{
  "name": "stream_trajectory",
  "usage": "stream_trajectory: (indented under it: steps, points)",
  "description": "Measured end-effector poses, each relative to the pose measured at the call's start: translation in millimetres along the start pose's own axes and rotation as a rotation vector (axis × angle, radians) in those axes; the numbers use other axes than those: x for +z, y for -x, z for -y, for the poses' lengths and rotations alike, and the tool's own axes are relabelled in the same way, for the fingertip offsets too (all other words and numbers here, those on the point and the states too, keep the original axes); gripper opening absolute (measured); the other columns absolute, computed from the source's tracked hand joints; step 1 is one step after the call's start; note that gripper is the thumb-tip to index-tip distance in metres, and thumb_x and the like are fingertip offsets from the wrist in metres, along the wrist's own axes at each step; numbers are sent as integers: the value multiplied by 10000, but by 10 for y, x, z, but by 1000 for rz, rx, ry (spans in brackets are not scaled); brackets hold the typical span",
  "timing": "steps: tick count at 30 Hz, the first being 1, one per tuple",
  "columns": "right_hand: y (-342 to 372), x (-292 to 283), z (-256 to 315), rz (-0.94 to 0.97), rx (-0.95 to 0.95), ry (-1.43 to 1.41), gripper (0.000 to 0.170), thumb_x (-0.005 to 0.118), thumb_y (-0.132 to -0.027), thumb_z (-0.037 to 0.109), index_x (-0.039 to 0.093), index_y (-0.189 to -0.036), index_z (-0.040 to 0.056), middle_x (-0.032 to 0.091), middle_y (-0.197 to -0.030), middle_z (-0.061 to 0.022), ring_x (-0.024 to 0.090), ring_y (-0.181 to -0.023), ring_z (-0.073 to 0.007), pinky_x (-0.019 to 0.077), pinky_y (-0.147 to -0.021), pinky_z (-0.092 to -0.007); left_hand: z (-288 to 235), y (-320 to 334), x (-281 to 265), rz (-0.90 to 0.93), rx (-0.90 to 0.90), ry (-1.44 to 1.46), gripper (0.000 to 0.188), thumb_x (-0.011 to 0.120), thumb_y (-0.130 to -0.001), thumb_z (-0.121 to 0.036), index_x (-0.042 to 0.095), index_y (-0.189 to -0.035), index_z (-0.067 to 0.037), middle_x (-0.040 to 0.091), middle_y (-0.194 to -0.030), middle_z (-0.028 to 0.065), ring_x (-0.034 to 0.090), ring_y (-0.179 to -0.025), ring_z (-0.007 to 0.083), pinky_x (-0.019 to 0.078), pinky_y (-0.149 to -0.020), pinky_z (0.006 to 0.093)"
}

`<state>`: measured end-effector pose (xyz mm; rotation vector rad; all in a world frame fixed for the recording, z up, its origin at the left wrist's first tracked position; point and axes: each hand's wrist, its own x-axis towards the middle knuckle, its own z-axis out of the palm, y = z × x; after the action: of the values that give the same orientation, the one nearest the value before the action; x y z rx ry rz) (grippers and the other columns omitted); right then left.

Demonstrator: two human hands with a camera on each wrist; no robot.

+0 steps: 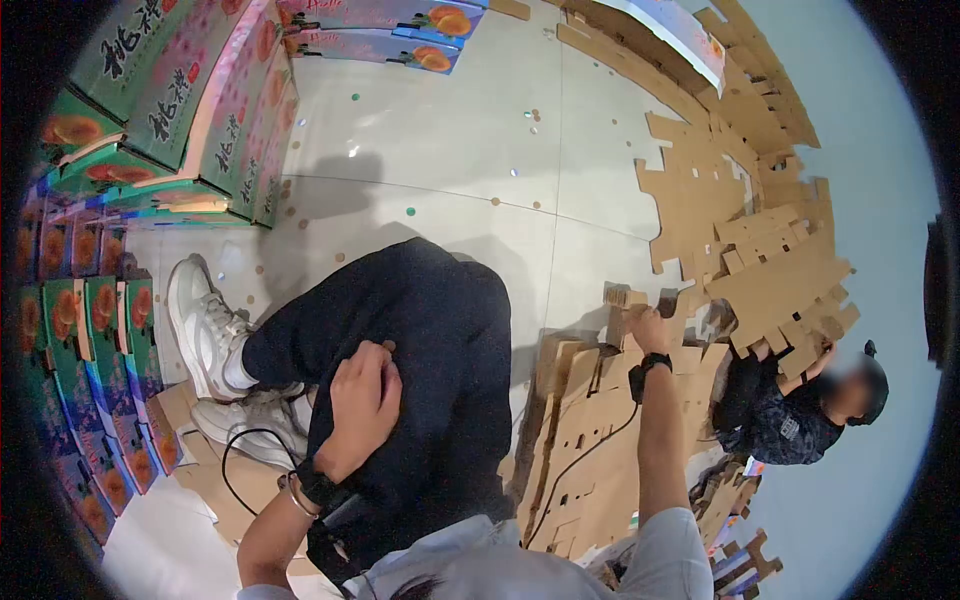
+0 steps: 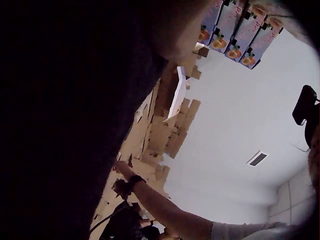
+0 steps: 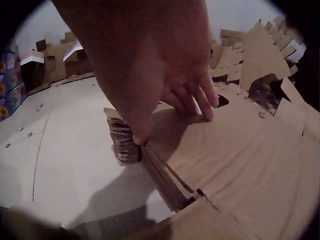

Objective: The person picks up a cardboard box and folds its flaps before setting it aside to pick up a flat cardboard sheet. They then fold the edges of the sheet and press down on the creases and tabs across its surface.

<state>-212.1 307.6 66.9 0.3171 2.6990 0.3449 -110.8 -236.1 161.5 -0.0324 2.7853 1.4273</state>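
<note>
My left hand [image 1: 362, 410] rests on the dark trouser leg [image 1: 430, 320] with loosely bent fingers; nothing shows in it. Dark cloth fills much of the left wrist view, with part of that hand [image 2: 180, 32] at its top. My right hand [image 1: 650, 330] grips the far edge of a stack of flat brown cardboard [image 1: 600, 440]. In the right wrist view, the right hand [image 3: 160, 75] has its thumb at the stack's layered side edge and its fingers on the top sheet [image 3: 225, 150]. A small bundle of folded cardboard layers [image 3: 125, 140] lies beside the thumb.
Printed fruit boxes [image 1: 200, 110] stand at the left, with more [image 1: 100, 330] below them. Cut cardboard sheets [image 1: 700, 190] lie along the right. Another person [image 1: 800, 420] in a dark cap is at the far right, beside cardboard. Small round scraps dot the tiled floor [image 1: 450, 130].
</note>
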Motion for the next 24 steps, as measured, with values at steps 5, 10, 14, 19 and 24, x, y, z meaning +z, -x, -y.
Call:
stream_trajectory:
  steps: [5, 10, 14, 19, 24]
  points:
    - [-178, 318, -431, -4, -92, 81, 604, 510, -892, 504, 567, -1074, -69, 629, -1020, -274, 632, -943, -395, 524, -774, -462, 3, 18, 39, -2, -44, -19, 39, 522, -857, -23, 494, -880, -10, 553, -856, 170, 538, -717, 375, 416, -650, 433]
    - [-26, -44, -58, 64, -39, -68, 617, 527, -881, 513, 611, -1008, -85, 636, -951, -306, 624, -942, -406, 516, -783, -474, -15, 35, 40, -40, -39, 3, 38, 520, -876, -40, 495, -882, -12, 555, -855, 172, 537, -717, 384, 415, -651, 445]
    - [-30, 149, -40, -34, 104, -158, 660, 566, -837, 545, 606, -1036, -82, 651, -956, -280, 619, -934, -429, 488, -844, -490, -22, 27, 35, -27, -29, -30, 39, 519, -881, -46, 495, -885, -15, 560, -833, 176, 543, -707, 388, 415, -651, 446]
    - [3, 170, -114, -33, 70, -106, 693, 632, -789, 539, 577, -1093, -82, 641, -1015, -279, 609, -988, -415, 474, -884, -487, 4, 13, 33, 19, -89, 18, 47, 512, -890, -64, 500, -902, -20, 555, -788, 169, 548, -706, 372, 421, -642, 436]
    - [-86, 147, -66, -14, 61, -265, 742, 713, -732, 518, 537, -1152, -68, 602, -1126, -266, 582, -1061, -384, 483, -880, -457, 16, 0, 41, 10, -116, -7, 69, 503, -908, -91, 508, -927, -24, 554, -776, 163, 550, -722, 358, 426, -640, 430]
